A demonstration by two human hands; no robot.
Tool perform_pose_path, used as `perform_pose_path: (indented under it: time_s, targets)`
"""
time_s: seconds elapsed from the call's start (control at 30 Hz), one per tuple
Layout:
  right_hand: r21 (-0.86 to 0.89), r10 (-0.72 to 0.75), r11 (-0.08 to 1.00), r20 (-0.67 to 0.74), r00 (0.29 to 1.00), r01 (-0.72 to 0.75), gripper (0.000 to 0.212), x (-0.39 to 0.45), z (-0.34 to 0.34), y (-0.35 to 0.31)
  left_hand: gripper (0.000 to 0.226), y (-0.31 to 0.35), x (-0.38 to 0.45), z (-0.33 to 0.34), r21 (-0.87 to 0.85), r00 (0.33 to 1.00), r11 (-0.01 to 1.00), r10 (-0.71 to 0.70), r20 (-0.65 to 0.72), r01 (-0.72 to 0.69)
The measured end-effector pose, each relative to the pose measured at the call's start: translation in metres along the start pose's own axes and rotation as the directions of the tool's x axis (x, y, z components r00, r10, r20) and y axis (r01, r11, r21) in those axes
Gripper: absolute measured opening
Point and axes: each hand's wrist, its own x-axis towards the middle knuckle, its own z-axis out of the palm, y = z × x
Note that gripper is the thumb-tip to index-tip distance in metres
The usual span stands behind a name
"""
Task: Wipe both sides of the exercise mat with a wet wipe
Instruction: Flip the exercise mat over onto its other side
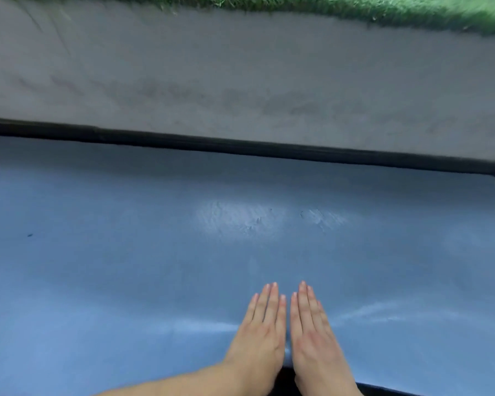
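A blue exercise mat (126,267) fills the lower half of the head view, with a paler shiny patch near its middle. Its far edge is a black strip. My left hand (262,330) and my right hand (312,330) lie flat side by side on the mat near its front edge, fingers straight and pointing away from me. Neither hand holds anything. No wet wipe is in view. The picture is motion-blurred.
Beyond the mat's black edge (240,145) runs a band of grey ground (240,81). Green grass (412,7) borders it along the top. A dark gap (287,378) shows at the mat's front edge between my wrists.
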Motion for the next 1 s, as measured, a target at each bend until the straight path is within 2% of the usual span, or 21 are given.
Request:
perform_pose_path:
  time_s: [0.07, 0.13, 0.2, 0.23, 0.3, 0.4, 0.43, 0.5, 0.53, 0.57, 0.63, 0.73, 0.8, 0.87, 0.9, 0.93, 0.97, 1.0]
  targets:
    - [-0.071, -0.049, 0.996, -0.036, 0.998, 0.046, 0.063, 0.006, -0.010, 0.002, 0.075, -0.010, -0.005, -0.010, -0.008, 0.999, 1.000, -0.002, -0.046, 0.002]
    - [-0.099, -0.117, 0.989, -0.103, 0.988, 0.107, 0.072, 0.011, -0.024, 0.000, 0.079, -0.024, -0.009, -0.020, 0.093, 0.993, 0.996, 0.005, -0.121, 0.007]
    - [-0.127, -0.162, 0.981, -0.143, 0.976, 0.144, 0.077, 0.015, -0.042, -0.002, 0.087, -0.031, -0.020, -0.032, 0.152, 0.999, 0.988, -0.010, -0.037, 0.015]
    - [-0.149, -0.173, 0.977, -0.145, 0.974, 0.151, 0.078, 0.017, -0.049, -0.002, 0.092, -0.033, -0.023, -0.035, 0.166, 0.999, 0.986, -0.014, -0.047, 0.022]
    - [-0.171, -0.183, 0.971, -0.088, 0.979, 0.166, 0.078, 0.017, -0.062, -0.005, 0.086, -0.029, -0.027, -0.034, 0.074, 0.998, 0.995, -0.064, 0.024, 0.062]
    - [-0.146, -0.157, 0.977, 0.009, 0.988, 0.156, 0.065, 0.014, -0.065, -0.004, 0.089, -0.025, -0.032, -0.046, 0.010, 0.992, 0.994, -0.106, -0.073, 0.107]
    - [-0.121, -0.142, 0.981, 0.081, 0.987, 0.151, 0.060, 0.011, -0.063, -0.005, 0.095, -0.024, -0.034, -0.042, 0.004, 0.989, 0.990, -0.142, -0.038, 0.142]
    - [-0.042, -0.102, 0.992, 0.263, 0.959, 0.118, 0.071, 0.004, -0.045, -0.007, 0.102, -0.019, -0.044, -0.035, -0.066, 0.956, 0.976, -0.189, 0.225, 0.208]
    - [-0.021, -0.069, 0.997, 0.316, 0.946, 0.080, 0.074, -0.003, -0.030, -0.008, 0.102, -0.018, -0.049, -0.027, -0.104, 0.948, 0.973, -0.175, 0.266, 0.208]
    - [-0.011, -0.047, 0.999, 0.325, 0.944, 0.053, 0.068, -0.009, -0.014, -0.008, 0.101, -0.017, -0.056, -0.015, -0.126, 0.952, 0.974, -0.152, 0.266, 0.190]
    - [-0.018, -0.033, 0.999, 0.262, 0.964, 0.039, 0.060, -0.020, 0.020, -0.004, 0.095, -0.022, -0.068, 0.011, -0.061, 0.971, 0.986, -0.138, 0.197, 0.153]
    - [-0.077, -0.042, 0.996, 0.129, 0.991, 0.052, 0.078, -0.029, 0.059, 0.001, 0.088, -0.022, -0.079, 0.046, -0.005, 0.978, 0.994, -0.106, 0.179, 0.109]
    - [-0.073, -0.039, 0.996, 0.170, 0.985, 0.052, 0.091, -0.031, 0.043, 0.000, 0.075, -0.016, -0.082, 0.035, 0.033, 0.984, 0.993, -0.115, 0.133, 0.112]
    - [-0.002, -0.060, 0.998, 0.193, 0.979, 0.061, 0.077, -0.033, 0.012, -0.001, 0.071, -0.011, -0.083, -0.007, 0.062, 0.995, 0.995, -0.084, 0.047, 0.081]
    - [0.071, -0.088, 0.995, 0.244, 0.966, 0.072, 0.069, -0.030, -0.019, -0.004, 0.070, -0.011, -0.082, -0.021, 0.073, 0.996, 0.993, -0.091, 0.012, 0.090]
    - [0.080, -0.075, 0.996, 0.405, 0.911, 0.047, 0.068, -0.027, -0.054, -0.005, 0.070, -0.011, -0.081, -0.033, 0.061, 0.995, 0.993, -0.096, -0.005, 0.096]
    - [0.047, -0.055, 0.998, 0.507, 0.860, 0.036, 0.069, -0.024, -0.091, -0.006, 0.070, -0.012, -0.081, -0.043, 0.028, 0.995, 0.995, -0.097, -0.030, 0.098]
    - [0.021, -0.039, 0.999, 0.465, 0.885, 0.033, 0.069, -0.018, -0.111, -0.004, 0.069, -0.014, -0.080, -0.054, -0.007, 0.995, 0.995, -0.096, -0.038, 0.096]
